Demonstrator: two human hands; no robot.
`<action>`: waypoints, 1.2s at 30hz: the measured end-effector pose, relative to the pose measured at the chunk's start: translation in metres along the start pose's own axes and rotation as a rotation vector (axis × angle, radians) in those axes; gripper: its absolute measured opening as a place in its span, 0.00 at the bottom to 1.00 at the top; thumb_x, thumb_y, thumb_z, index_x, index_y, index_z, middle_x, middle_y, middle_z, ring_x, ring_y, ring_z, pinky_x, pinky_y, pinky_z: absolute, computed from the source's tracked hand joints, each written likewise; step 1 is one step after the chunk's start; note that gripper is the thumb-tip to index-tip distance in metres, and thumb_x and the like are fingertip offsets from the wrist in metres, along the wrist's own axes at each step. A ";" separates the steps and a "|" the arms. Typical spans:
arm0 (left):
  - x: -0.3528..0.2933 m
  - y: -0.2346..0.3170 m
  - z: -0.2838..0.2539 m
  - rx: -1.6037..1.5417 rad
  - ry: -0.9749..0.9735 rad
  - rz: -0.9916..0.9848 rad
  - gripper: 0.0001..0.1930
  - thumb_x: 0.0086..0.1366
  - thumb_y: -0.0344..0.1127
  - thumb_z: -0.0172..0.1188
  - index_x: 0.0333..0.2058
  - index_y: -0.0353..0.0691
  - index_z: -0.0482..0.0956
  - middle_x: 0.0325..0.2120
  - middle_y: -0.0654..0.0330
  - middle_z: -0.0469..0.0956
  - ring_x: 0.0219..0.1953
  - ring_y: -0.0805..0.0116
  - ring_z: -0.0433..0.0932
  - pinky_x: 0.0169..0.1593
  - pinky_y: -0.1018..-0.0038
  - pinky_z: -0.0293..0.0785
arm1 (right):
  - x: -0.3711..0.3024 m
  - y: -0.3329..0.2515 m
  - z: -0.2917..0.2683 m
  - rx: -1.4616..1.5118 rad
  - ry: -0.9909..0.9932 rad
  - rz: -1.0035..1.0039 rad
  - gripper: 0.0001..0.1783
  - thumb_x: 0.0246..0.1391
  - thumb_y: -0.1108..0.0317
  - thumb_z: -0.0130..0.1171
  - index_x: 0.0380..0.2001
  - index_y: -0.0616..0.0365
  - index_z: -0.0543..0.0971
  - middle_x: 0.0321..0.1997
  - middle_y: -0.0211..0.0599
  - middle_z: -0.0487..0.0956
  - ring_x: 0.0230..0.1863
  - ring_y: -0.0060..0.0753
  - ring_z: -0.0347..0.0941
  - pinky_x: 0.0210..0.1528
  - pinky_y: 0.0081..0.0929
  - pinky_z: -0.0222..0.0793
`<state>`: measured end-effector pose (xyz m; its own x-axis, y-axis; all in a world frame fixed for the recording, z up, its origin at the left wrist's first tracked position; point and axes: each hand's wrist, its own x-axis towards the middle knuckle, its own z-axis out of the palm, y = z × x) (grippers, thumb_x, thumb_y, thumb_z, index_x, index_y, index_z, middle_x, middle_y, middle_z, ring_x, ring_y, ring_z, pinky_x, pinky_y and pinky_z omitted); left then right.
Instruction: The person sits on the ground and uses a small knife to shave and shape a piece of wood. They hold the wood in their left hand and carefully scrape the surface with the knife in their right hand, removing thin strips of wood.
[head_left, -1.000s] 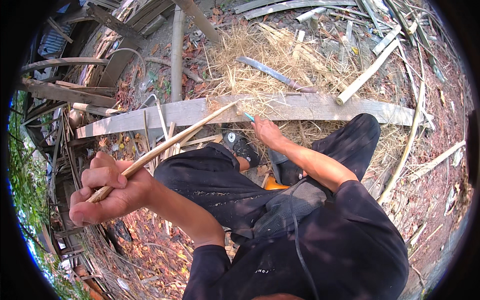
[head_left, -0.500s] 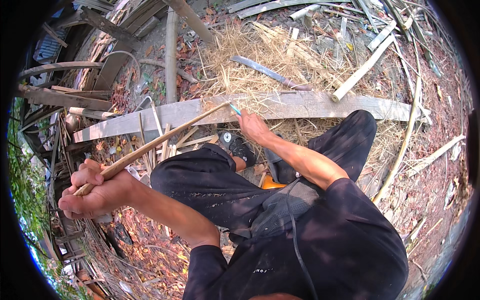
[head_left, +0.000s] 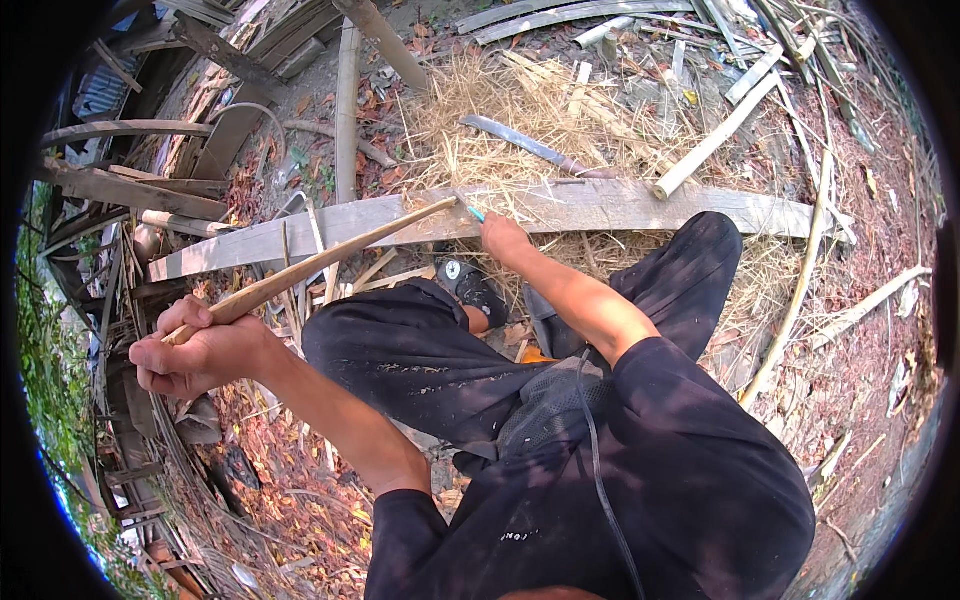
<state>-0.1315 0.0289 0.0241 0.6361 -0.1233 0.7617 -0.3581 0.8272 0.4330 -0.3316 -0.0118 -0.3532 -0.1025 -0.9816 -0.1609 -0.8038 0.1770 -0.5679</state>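
My left hand (head_left: 205,350) is closed around the near end of a long, narrow wooden strip (head_left: 330,258). The strip slants away to the right, and its far tip lies over a grey plank (head_left: 640,208). Close to that tip, my right hand (head_left: 506,243) is closed on a small knife (head_left: 476,214) with a teal handle. Its blade is thin and hard to make out, close beside the strip's end. Beyond the plank, a machete (head_left: 535,146) with a brown handle rests on pale shavings (head_left: 450,135).
The plank runs across in front of my bent legs (head_left: 400,345). Bamboo poles (head_left: 720,125) and split strips lie at the right and far side. Stacked timber (head_left: 130,190) and a post (head_left: 380,40) stand at left. Dry leaves (head_left: 300,470) cover the ground.
My left hand has risen and shifted slightly right, with the strip now lying flatter. The knife in my right hand has moved a little right, away from the strip's tip.
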 end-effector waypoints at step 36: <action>-0.013 0.012 0.022 0.253 0.106 0.148 0.13 0.65 0.34 0.54 0.30 0.31 0.63 0.11 0.61 0.64 0.13 0.77 0.62 0.19 0.82 0.65 | -0.070 -0.090 -0.085 0.430 0.006 -0.161 0.20 0.63 0.57 0.38 0.36 0.67 0.68 0.19 0.63 0.73 0.26 0.68 0.71 0.30 0.53 0.68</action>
<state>-0.1589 0.0283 0.0300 0.6273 0.0577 0.7766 -0.6026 0.6677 0.4372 -0.3017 0.0345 -0.2219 -0.0009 -0.9992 -0.0389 -0.4938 0.0342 -0.8689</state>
